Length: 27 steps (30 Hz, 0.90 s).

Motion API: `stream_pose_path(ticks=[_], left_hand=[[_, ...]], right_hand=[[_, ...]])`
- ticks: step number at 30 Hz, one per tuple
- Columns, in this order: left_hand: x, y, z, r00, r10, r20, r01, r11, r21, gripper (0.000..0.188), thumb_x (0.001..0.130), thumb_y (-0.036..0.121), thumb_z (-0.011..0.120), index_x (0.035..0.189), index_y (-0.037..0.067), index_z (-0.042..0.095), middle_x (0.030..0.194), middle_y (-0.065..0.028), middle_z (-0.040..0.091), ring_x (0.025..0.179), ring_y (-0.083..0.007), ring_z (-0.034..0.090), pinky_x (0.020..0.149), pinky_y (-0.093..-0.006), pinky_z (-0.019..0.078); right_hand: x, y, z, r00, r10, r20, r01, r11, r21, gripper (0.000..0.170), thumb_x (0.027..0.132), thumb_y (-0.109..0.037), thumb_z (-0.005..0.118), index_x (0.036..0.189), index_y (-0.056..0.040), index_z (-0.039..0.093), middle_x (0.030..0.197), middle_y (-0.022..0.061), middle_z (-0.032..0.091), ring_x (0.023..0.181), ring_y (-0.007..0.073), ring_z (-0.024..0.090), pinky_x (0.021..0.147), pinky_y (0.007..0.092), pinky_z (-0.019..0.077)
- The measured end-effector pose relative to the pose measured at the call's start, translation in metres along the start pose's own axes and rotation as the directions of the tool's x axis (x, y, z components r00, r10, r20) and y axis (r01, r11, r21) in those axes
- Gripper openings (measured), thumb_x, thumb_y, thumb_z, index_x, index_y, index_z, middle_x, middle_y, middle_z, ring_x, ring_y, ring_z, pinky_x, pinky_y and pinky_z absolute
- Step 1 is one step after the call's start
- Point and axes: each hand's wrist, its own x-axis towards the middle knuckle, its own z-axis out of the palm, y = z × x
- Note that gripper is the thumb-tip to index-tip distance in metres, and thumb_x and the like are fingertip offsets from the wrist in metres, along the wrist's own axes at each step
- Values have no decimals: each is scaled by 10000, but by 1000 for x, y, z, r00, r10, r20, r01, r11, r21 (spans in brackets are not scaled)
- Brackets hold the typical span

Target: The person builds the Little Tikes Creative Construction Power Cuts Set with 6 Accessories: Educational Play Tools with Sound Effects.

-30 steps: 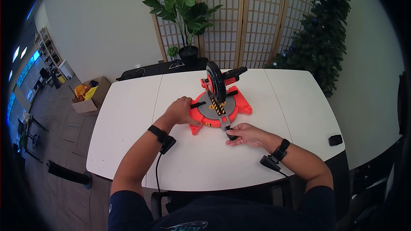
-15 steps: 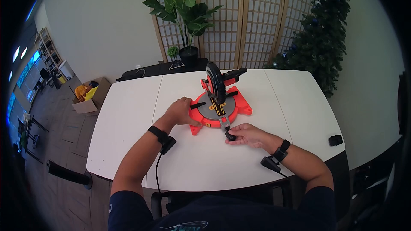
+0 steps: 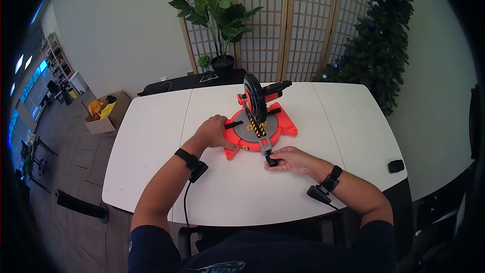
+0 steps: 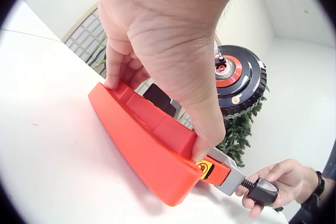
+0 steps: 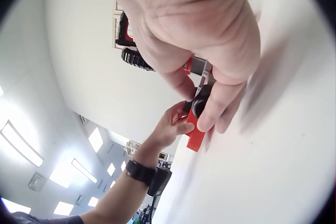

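Centrally, a red, black and grey miter saw (image 3: pixel 256 126) stands on the white bench (image 3: pixel 151 141), its red base (image 3: pixel 289 124) resting flat and its round grey turntable (image 3: pixel 243 132) crossed by a black-and-yellow striped strip (image 3: pixel 259 129). A black disc-shaped guard (image 3: pixel 255 98) rises upright over the far part of the turntable, with a black handle (image 3: pixel 284 85) reaching out toward the right. The left hand (image 3: pixel 209 131) grips the left side of the red base, its thumb on the near end beside a yellow label (image 4: pixel 205 169) and its fingertips on the far end. The right hand (image 3: pixel 294 161) pinches a black knob (image 3: pixel 273 161) between thumb and fingers, in front of the base; in the left wrist view a dark threaded stem (image 4: pixel 247 184) joins this knob to a grey arm (image 4: pixel 231 175) projecting from the turntable. Both wrists carry black straps with cameras. A small black object (image 3: pixel 396 166), too indistinct to identify, lies near the right edge of the bench, well apart from the saw. Beyond the bench are a potted plant (image 3: pixel 222 15), a lattice screen (image 3: pixel 308 30) and a decorated tree (image 3: pixel 379 45); to the left, an open cardboard box (image 3: pixel 117 114) holds orange and yellow items.
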Motion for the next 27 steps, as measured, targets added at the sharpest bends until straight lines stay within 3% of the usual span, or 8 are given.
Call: stream_pose_path(ticks=[4,8,10,14,16,22,26,27], left_hand=[[1,-1,1,1000,7,-6,-7,1000,3,1104,500,615,835,1299,-83,530,1252,-220,598,1149,-337,606,995,-369,498],[0,0,-1,1000,-5,2,5,1000,-1,1103,504,611,833,1310,-77,523,1257,-215,593,1163,-334,597,1009,-372,488],[0,1,-1,1000,-5,4,5,1000,-1,1104,504,610,833,1313,-74,521,1260,-214,591,1168,-333,593,1014,-373,484],[0,0,1,1000,-12,4,12,1000,0,1107,502,607,835,1318,-71,517,1269,-214,586,1178,-334,586,1020,-376,480],[0,0,2,1000,-9,-1,9,1000,-2,1108,501,606,835,1318,-71,517,1270,-213,586,1180,-335,585,1019,-376,480],[-2,1,2,1000,-1,-21,0,1000,-24,1091,498,605,842,1299,-64,525,1272,-212,582,1185,-339,580,1022,-377,478],[-3,2,3,999,9,-33,-9,1000,-11,1084,480,616,853,1270,-61,546,1249,-225,594,1175,-357,578,998,-385,493],[-3,2,3,1000,11,-29,-11,1000,-4,1082,480,616,853,1267,-61,547,1249,-226,594,1175,-358,578,998,-386,493]], right_hand=[[3,7,1,998,-51,-35,46,991,-128,316,977,-133,628,1132,133,559,1124,171,627,1032,228,680,974,299,569],[4,8,-4,999,-35,-4,34,995,-97,299,978,-129,624,1125,125,566,1118,163,627,1030,218,680,977,298,568],[3,6,-5,1000,11,-5,-11,1000,4,299,971,-133,639,1119,117,573,1105,154,630,1036,207,676,967,294,570],[3,4,-2,1000,9,-10,-10,1000,-16,295,963,-126,650,1116,115,575,1100,154,634,1044,213,674,961,296,570],[6,10,-3,998,-44,-38,38,988,-152,293,958,-114,652,1119,118,573,1111,163,638,1046,223,676,958,300,569],[6,9,-11,1000,7,-12,-7,999,-50,298,947,-117,670,1129,104,585,1107,157,640,1005,213,681,945,287,574],[7,8,-8,999,23,-35,-25,999,-44,292,946,-109,667,1128,105,588,1092,161,644,995,222,687,930,288,581],[9,10,-9,999,7,-37,-11,993,-117,296,944,-108,668,1131,107,585,1089,162,646,992,222,690,925,288,583]])
